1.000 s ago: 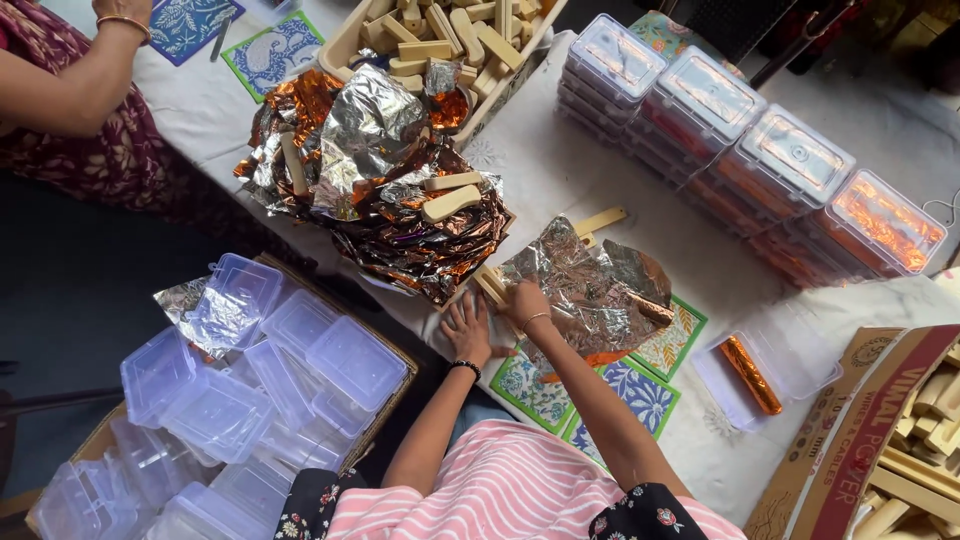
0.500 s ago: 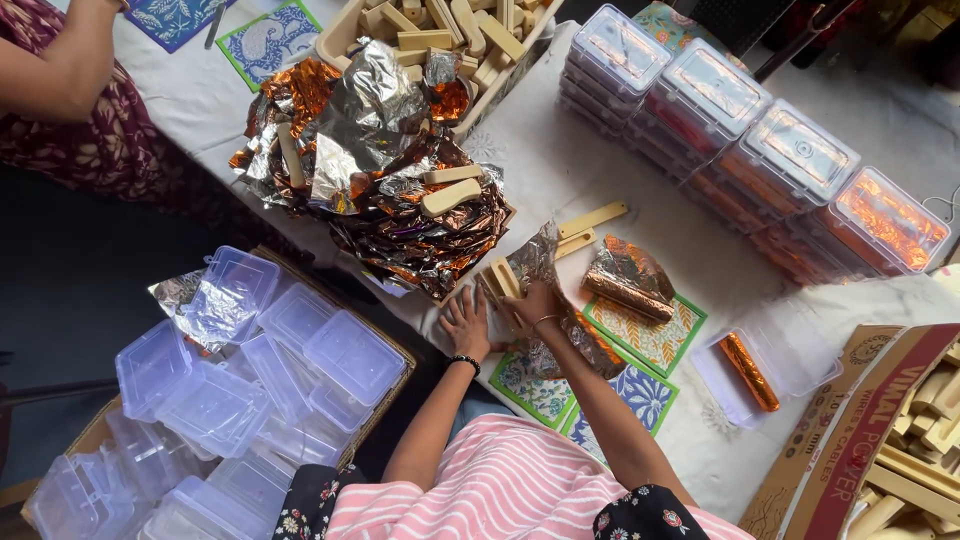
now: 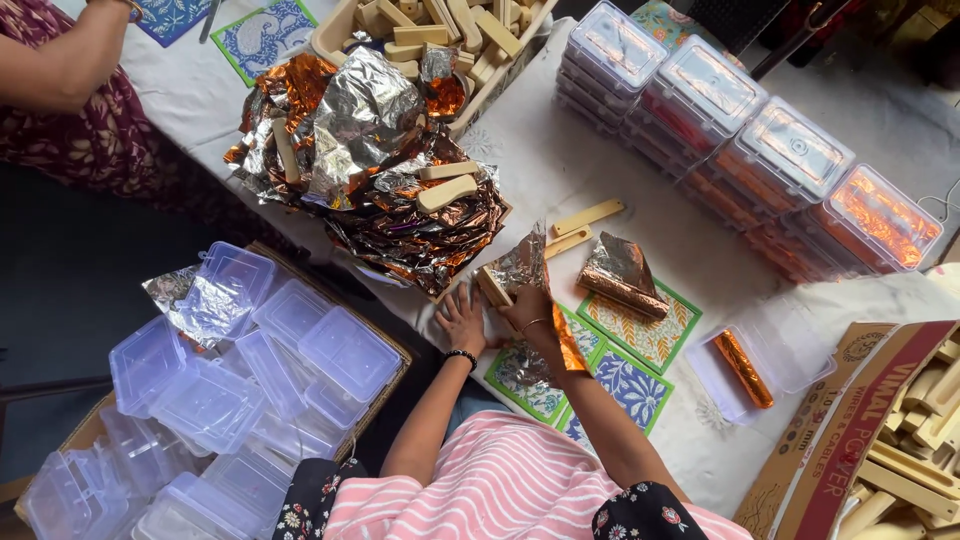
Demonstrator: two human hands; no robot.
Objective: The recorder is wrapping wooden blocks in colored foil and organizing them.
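My left hand (image 3: 462,318) lies flat on the white tablecloth (image 3: 560,160), pressing the near end of a pale wooden stick (image 3: 492,286). My right hand (image 3: 528,312) grips a sheet of silver and copper foil (image 3: 522,266) folded up around that stick. A foil-wrapped stick (image 3: 620,278) lies just to the right on a green patterned card (image 3: 652,336). Two bare sticks (image 3: 586,218) rest beyond it.
A heap of foil sheets (image 3: 370,170) sits ahead with a tray of sticks (image 3: 450,30) behind. Stacked lidded boxes (image 3: 740,120) line the right. An open box (image 3: 760,365) holds a wrapped stick. Empty clear boxes (image 3: 230,370) fill a carton at left. Another person's arm (image 3: 70,70) is top left.
The foil sheet that lay spread flat under my hands has been folded up around a stick. A wrapped stick now lies on the green card to the right.
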